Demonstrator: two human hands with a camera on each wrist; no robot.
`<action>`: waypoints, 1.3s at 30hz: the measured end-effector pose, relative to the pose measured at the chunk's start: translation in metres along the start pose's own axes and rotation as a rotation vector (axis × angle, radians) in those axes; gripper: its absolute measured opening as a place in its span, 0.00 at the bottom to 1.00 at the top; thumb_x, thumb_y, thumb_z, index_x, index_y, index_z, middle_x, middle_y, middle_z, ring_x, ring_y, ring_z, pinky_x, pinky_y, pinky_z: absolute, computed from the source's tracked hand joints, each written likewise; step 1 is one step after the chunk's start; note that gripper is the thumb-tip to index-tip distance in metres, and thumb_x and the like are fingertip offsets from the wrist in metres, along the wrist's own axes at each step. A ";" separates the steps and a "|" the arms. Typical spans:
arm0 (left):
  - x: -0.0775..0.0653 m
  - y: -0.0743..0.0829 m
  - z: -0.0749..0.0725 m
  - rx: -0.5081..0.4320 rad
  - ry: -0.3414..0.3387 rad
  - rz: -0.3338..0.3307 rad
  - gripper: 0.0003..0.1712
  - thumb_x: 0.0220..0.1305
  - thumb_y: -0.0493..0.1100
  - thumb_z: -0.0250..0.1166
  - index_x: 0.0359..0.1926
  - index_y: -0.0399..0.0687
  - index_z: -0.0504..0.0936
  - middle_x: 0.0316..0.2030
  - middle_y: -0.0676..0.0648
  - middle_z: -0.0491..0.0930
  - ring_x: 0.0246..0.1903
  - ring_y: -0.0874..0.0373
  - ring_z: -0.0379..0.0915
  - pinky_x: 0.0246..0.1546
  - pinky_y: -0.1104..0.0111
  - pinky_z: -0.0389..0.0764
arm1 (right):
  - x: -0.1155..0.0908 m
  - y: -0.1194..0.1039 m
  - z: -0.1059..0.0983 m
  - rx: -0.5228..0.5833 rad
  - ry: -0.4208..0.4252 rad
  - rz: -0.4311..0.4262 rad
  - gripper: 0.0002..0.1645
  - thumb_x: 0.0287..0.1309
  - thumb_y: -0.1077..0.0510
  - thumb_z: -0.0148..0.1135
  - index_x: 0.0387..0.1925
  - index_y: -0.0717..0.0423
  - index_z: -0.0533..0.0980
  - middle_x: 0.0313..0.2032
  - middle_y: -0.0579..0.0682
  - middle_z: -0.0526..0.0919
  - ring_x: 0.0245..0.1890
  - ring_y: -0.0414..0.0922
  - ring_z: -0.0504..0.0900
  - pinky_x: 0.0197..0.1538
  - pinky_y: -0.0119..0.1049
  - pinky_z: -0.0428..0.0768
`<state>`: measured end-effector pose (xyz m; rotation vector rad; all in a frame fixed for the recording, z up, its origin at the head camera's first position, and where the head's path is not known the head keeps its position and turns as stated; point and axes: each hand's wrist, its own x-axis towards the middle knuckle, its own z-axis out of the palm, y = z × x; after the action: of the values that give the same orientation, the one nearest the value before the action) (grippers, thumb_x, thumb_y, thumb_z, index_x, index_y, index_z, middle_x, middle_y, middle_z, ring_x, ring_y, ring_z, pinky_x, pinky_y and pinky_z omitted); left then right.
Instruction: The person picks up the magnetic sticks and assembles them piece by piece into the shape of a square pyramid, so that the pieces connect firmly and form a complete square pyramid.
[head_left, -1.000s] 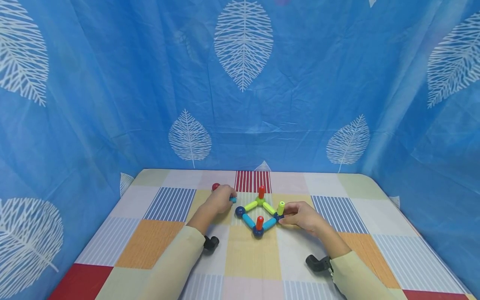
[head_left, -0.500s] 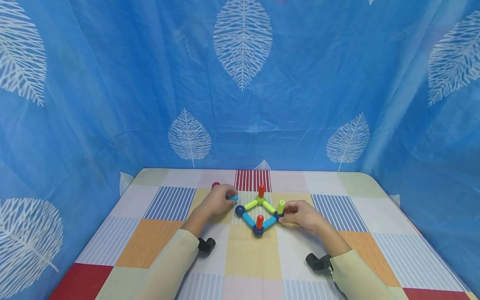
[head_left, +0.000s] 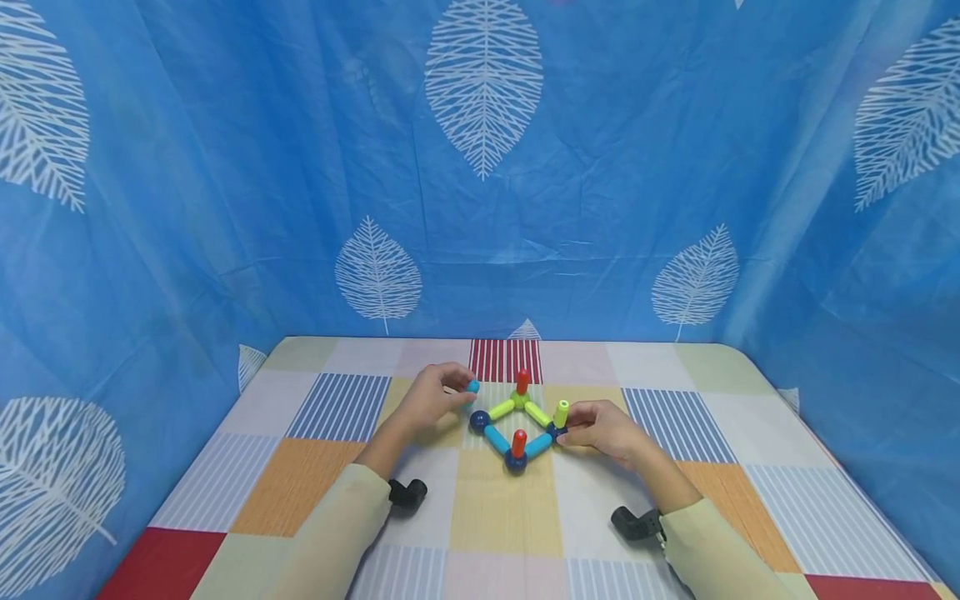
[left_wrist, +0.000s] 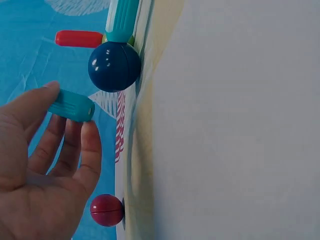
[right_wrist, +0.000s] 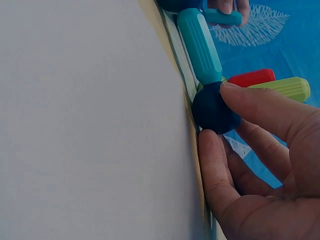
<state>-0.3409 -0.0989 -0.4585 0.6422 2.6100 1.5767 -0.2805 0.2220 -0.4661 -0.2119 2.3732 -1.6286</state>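
My left hand (head_left: pixel 431 396) pinches a light-blue magnetic rod (left_wrist: pixel 75 106) between thumb and fingers. The rod is raised beside the left corner ball (head_left: pixel 480 422) of a four-sided frame and does not touch it. At the frame's right corner, my right hand (head_left: pixel 609 433) pinches a dark-blue ball (right_wrist: pixel 215 109) between thumb and fingers. A yellow-green rod (head_left: pixel 561 414) stands upright on that ball. Red rods stand on the front ball (head_left: pixel 515 462) and on the green back ball (head_left: pixel 520 401). Two light-blue and two yellow-green rods form the sides.
A red ball (left_wrist: pixel 107 210) lies on the table by my left hand; in the head view that hand hides it. The patchwork cloth (head_left: pixel 502 517) covers the table. A blue leaf-print curtain (head_left: pixel 570 208) hangs behind and at both sides.
My left hand has lifted the light-blue rod and tilted it from nearly flat to more upright. The wrist has drawn slightly left. My right hand and the frame have stayed in place.
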 end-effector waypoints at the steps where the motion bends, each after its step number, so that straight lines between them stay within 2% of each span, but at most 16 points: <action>1: 0.000 -0.001 0.000 -0.018 -0.003 0.007 0.11 0.63 0.38 0.73 0.47 0.45 0.85 0.39 0.47 0.86 0.41 0.58 0.81 0.41 0.67 0.83 | 0.000 0.000 0.000 0.002 -0.002 -0.001 0.22 0.54 0.66 0.74 0.50 0.69 0.81 0.41 0.54 0.84 0.41 0.43 0.81 0.43 0.31 0.84; 7: -0.003 0.001 0.002 -0.106 -0.029 0.038 0.12 0.63 0.37 0.73 0.47 0.44 0.84 0.41 0.45 0.86 0.42 0.58 0.82 0.45 0.68 0.83 | 0.001 0.001 -0.001 0.011 -0.010 -0.005 0.22 0.54 0.66 0.74 0.50 0.70 0.80 0.41 0.54 0.84 0.41 0.42 0.80 0.43 0.30 0.84; 16: -0.011 0.008 0.006 -0.119 -0.074 0.021 0.19 0.64 0.41 0.73 0.55 0.42 0.83 0.46 0.49 0.86 0.49 0.57 0.82 0.51 0.64 0.85 | 0.000 0.000 -0.001 0.017 -0.010 -0.007 0.22 0.54 0.66 0.74 0.51 0.70 0.80 0.42 0.55 0.84 0.41 0.42 0.81 0.43 0.30 0.84; 21: -0.015 0.008 0.007 -0.115 -0.098 0.016 0.16 0.64 0.41 0.73 0.52 0.44 0.84 0.45 0.49 0.86 0.49 0.56 0.82 0.53 0.63 0.85 | 0.000 0.000 0.000 0.020 -0.012 -0.004 0.23 0.54 0.66 0.74 0.52 0.70 0.80 0.42 0.56 0.84 0.41 0.42 0.81 0.43 0.30 0.84; 31: -0.014 0.007 0.007 -0.141 -0.097 0.026 0.12 0.63 0.40 0.73 0.47 0.49 0.85 0.44 0.48 0.86 0.47 0.56 0.82 0.54 0.62 0.85 | 0.000 0.000 0.000 0.017 -0.004 -0.007 0.22 0.54 0.66 0.74 0.50 0.70 0.80 0.41 0.53 0.85 0.40 0.42 0.81 0.42 0.30 0.84; 35: -0.014 0.008 0.005 -0.079 -0.139 0.001 0.19 0.63 0.39 0.73 0.54 0.45 0.83 0.47 0.47 0.85 0.50 0.53 0.82 0.56 0.59 0.84 | 0.000 -0.001 0.001 0.005 0.006 -0.011 0.20 0.53 0.66 0.75 0.48 0.70 0.81 0.39 0.52 0.85 0.39 0.41 0.81 0.41 0.30 0.84; 39: -0.013 0.007 0.004 0.041 -0.251 -0.027 0.18 0.62 0.35 0.73 0.53 0.43 0.83 0.48 0.46 0.85 0.52 0.51 0.83 0.57 0.58 0.84 | 0.000 -0.004 0.003 -0.065 0.047 -0.005 0.19 0.52 0.65 0.76 0.46 0.67 0.83 0.40 0.54 0.87 0.39 0.43 0.81 0.41 0.31 0.83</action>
<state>-0.3256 -0.0975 -0.4566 0.7503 2.4613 1.3403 -0.2799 0.2182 -0.4633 -0.1940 2.4648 -1.5772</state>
